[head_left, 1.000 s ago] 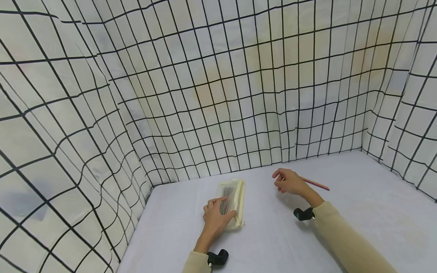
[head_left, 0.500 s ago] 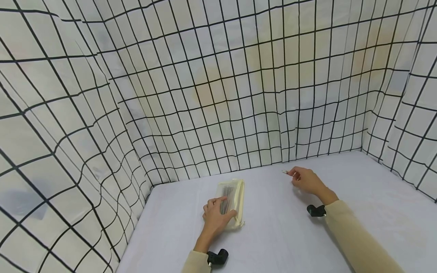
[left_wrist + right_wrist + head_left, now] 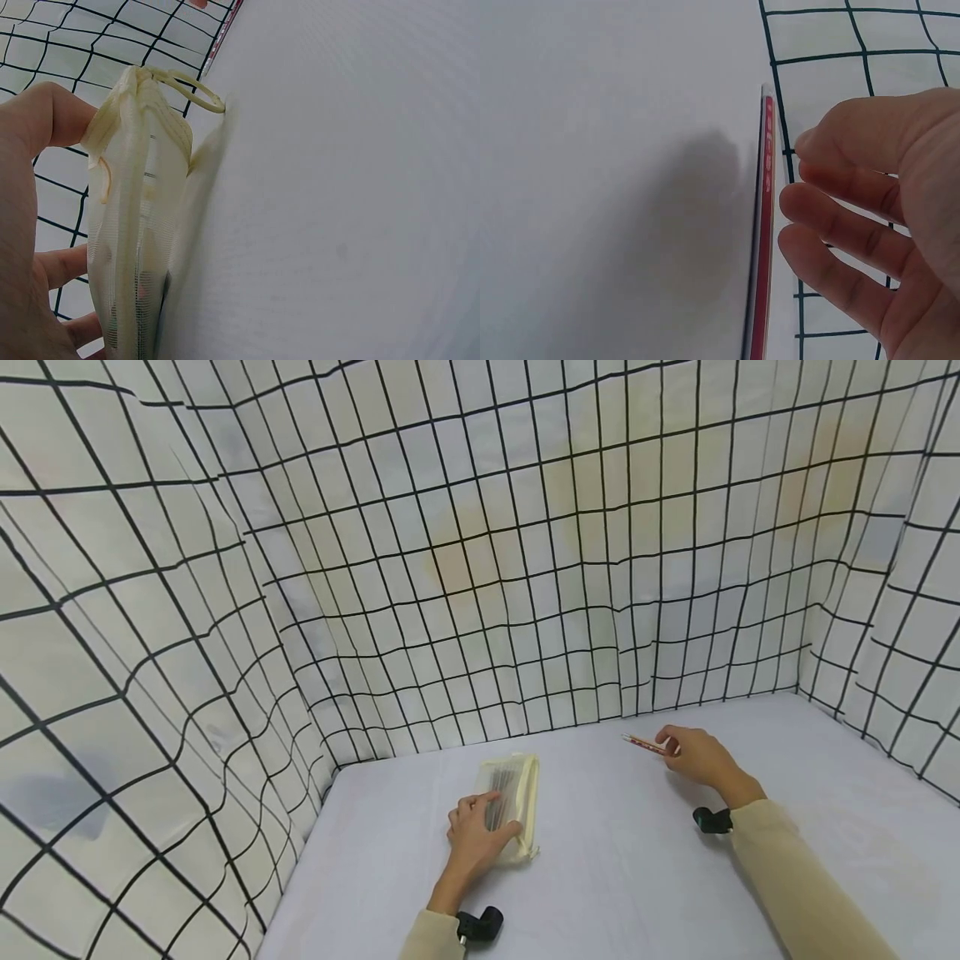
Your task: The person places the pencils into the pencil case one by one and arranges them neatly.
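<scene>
A flat, pale yellow zip pencil case (image 3: 527,802) with a see-through mesh face lies left of centre on the table; dark, thin items show inside it. My left hand (image 3: 474,839) holds it near the front end, the thumb at its right edge and the fingers over the mesh. In the left wrist view a cord loop (image 3: 196,91) sticks out from the case's end. Red pencils (image 3: 643,744) lie on the table at the back right, partly hidden in the head view. Just above them hovers my right hand (image 3: 877,202), fingers loosely curved around nothing, apart from the pencils.
White cloth covers the table (image 3: 600,860). Walls of white fabric with a black grid (image 3: 540,610) rise at the back, left and right; the back wall stands close behind the pencils. A black camera (image 3: 712,820) sits on the right wrist, another (image 3: 480,925) on the left.
My right hand has moved to the right along the pencils, uncovering their left ends and covering their right ends. The pencils lie where they were. My left hand and the pencil case stay put.
</scene>
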Motion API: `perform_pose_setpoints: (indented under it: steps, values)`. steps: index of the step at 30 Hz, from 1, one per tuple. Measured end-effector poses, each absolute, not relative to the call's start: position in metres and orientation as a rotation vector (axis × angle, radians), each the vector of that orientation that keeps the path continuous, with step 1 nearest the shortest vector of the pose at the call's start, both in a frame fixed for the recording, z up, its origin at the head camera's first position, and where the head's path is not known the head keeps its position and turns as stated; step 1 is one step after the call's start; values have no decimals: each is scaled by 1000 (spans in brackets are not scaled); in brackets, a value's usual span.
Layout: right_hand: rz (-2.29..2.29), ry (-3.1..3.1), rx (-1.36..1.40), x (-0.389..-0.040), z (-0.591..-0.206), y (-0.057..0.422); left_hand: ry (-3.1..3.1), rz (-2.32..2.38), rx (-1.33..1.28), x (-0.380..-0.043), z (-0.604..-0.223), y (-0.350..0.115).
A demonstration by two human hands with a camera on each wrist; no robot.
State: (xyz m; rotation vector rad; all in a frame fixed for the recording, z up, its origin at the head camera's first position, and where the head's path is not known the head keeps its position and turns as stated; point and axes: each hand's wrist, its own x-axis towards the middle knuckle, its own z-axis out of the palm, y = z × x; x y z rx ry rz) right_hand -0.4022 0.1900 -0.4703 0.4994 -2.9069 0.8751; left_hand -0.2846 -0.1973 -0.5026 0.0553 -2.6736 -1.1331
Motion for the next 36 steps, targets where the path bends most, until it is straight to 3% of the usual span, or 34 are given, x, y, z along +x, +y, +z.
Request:
perform_pose_setpoints:
  steps: [36]
  values:
    - [619,-3016,468,-405,-474,206,-2686,-1112,77,-286,-503,-196]
